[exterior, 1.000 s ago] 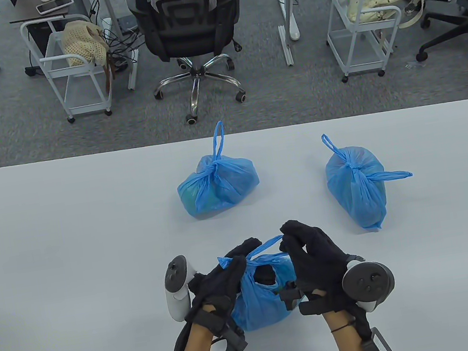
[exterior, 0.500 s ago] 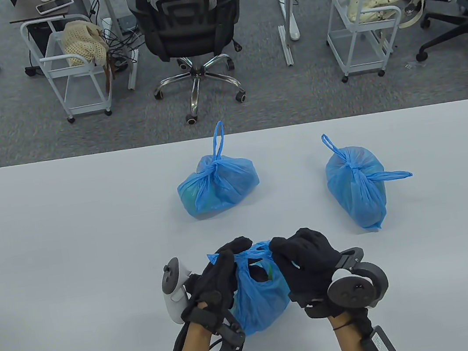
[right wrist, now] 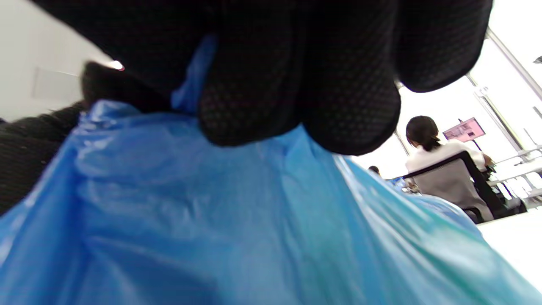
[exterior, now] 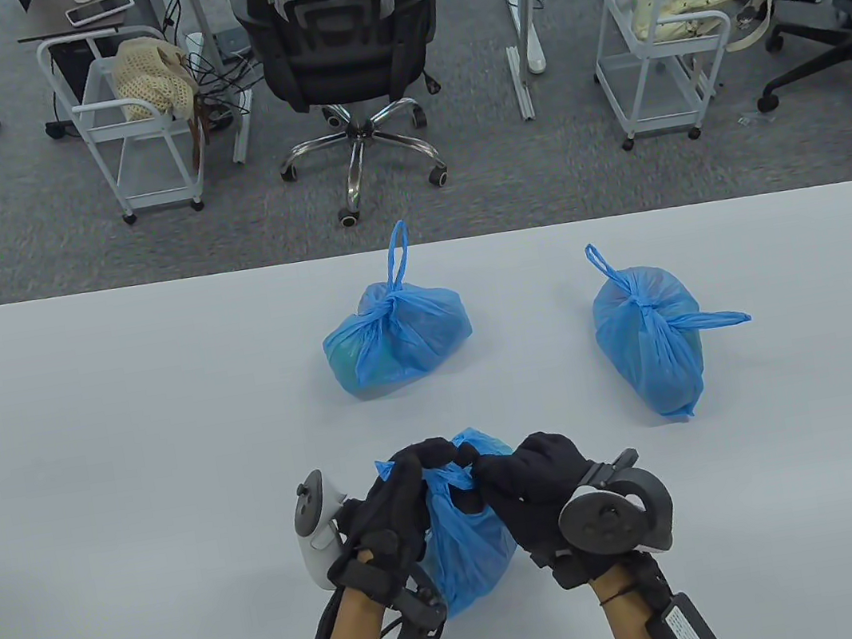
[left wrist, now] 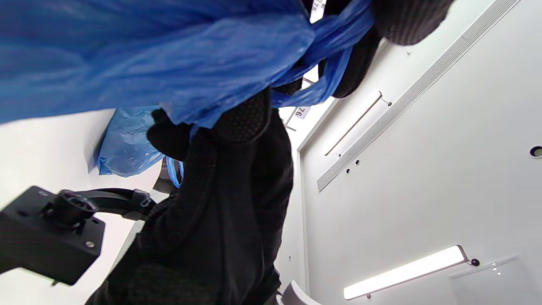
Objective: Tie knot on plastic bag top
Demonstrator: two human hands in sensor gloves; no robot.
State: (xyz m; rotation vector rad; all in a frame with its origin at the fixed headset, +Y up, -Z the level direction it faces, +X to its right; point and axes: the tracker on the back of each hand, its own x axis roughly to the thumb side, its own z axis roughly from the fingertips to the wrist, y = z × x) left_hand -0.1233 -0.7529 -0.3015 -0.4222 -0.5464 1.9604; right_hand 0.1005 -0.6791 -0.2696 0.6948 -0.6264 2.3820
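A blue plastic bag [exterior: 467, 551] stands on the white table [exterior: 94, 469] near its front edge, between my two gloved hands. My left hand [exterior: 409, 492] grips one twisted handle at the bag's top, its fingers curled round the plastic. My right hand [exterior: 512, 480] pinches the other handle close beside it, so both hands meet over the bag's mouth. In the left wrist view the bag [left wrist: 148, 59] fills the top, with handle strips [left wrist: 322, 67] wound round dark fingers. Blue plastic [right wrist: 254, 237] under the curled fingers [right wrist: 296, 84] fills the right wrist view.
Two knotted blue bags lie farther back: one at the middle [exterior: 396, 336], one to the right [exterior: 651, 336]. Beyond the table's far edge stand an office chair [exterior: 344, 57] and two white trolleys [exterior: 128, 124] [exterior: 661, 40].
Both hands have drawn together over the bag's top, the right one moving left and toward me. The loose handle loop has closed up and the bag's mouth has narrowed.
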